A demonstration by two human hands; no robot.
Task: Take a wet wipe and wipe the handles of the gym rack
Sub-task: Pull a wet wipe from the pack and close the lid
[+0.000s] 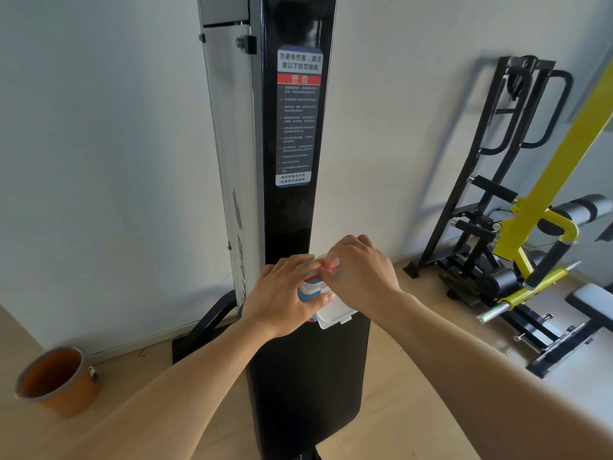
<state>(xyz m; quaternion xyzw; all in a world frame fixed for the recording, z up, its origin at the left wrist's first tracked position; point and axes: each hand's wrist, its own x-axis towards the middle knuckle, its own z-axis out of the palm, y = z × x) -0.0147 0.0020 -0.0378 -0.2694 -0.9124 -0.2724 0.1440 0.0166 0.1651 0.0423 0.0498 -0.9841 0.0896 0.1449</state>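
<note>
A pack of wet wipes [331, 308], white with blue and red print and its white lid flipped open, is held in front of the black gym machine column [295, 207]. My left hand [282, 295] grips the pack from the left, thumb across its front. My right hand [360, 275] lies over the top of the pack with its fingertips pinching at the opening; whether a wipe is between them is hidden. A black rack with curved handles [527, 111] leans against the wall at the right.
A warning sticker [298, 116] is on the column. An orange bucket [54, 381] stands on the wooden floor at lower left. A yellow and black weight bench [544, 247] with padded rollers fills the right side. White walls lie behind.
</note>
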